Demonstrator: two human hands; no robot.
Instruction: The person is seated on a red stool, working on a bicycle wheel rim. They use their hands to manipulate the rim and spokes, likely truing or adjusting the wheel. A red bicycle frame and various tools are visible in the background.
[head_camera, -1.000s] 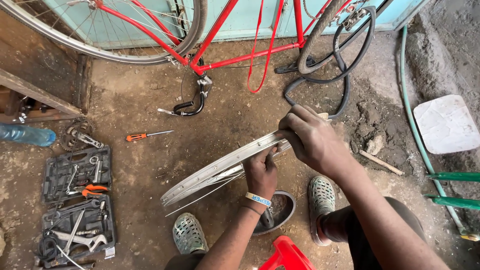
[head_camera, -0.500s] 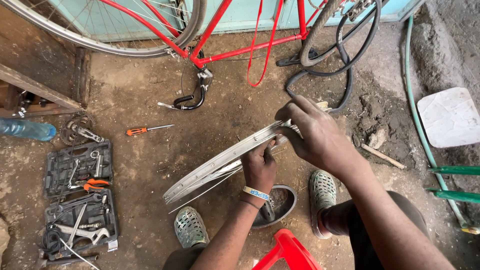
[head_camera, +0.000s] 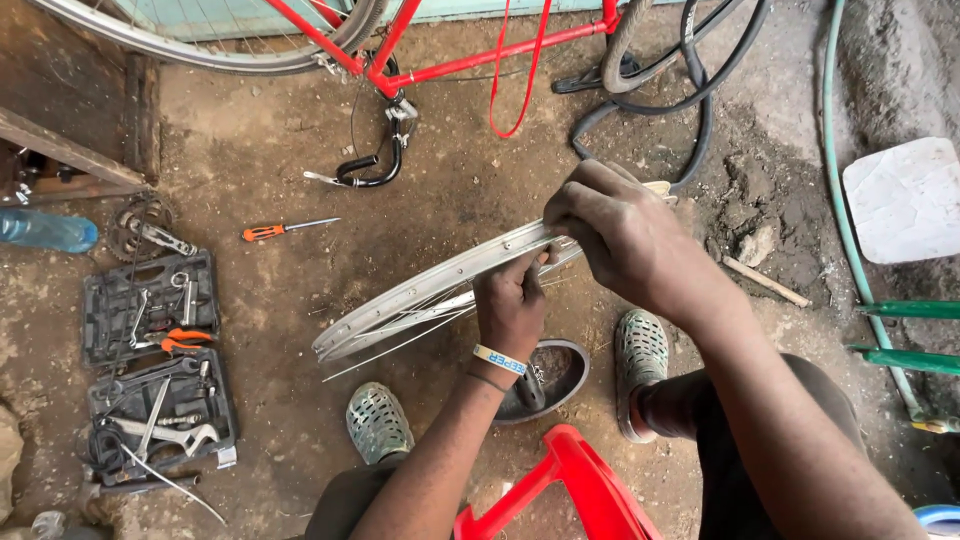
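Note:
A silver bicycle wheel rim (head_camera: 420, 295) with thin spokes is held edge-on above the dirt floor, running from lower left to upper right. My left hand (head_camera: 512, 305), with a pale wristband, grips the rim from below near its middle. My right hand (head_camera: 625, 240) is closed over the rim's upper right end, fingers curled on top. Both feet in green perforated clogs (head_camera: 378, 420) rest on the ground below the rim.
A red bicycle frame (head_camera: 440, 65) and black tyres (head_camera: 690, 80) lie at the top. An orange-handled screwdriver (head_camera: 285, 230) and two open black tool cases (head_camera: 150, 305) sit at left. A red plastic stool (head_camera: 570, 490) is between my legs; a green hose (head_camera: 850, 220) runs at right.
The view has drifted slightly; my hands keep their hold on the rim, with the right hand shifting a little along its upper end.

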